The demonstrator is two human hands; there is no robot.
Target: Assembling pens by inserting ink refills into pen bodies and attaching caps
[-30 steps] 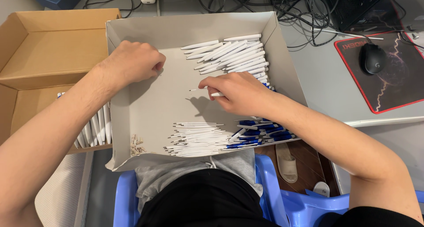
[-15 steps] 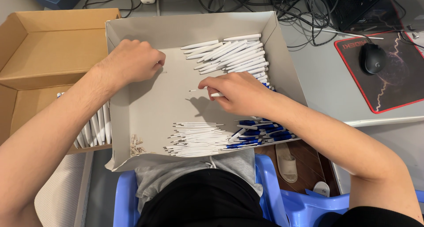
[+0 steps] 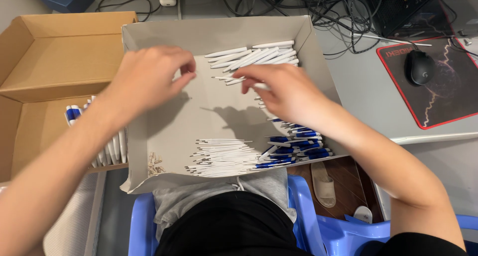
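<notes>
Cardboard tray (image 3: 149, 42), grey and matte, sits on the lap with slim white plastic pens (image 3: 259, 57) stacked at its far wall. Left hand (image 3: 147, 79) hovers over the bare floor, thumb and fingers nearly pinched, empty. Right hand (image 3: 284, 91) has its grip closed on one white pen (image 3: 259, 86).
</notes>
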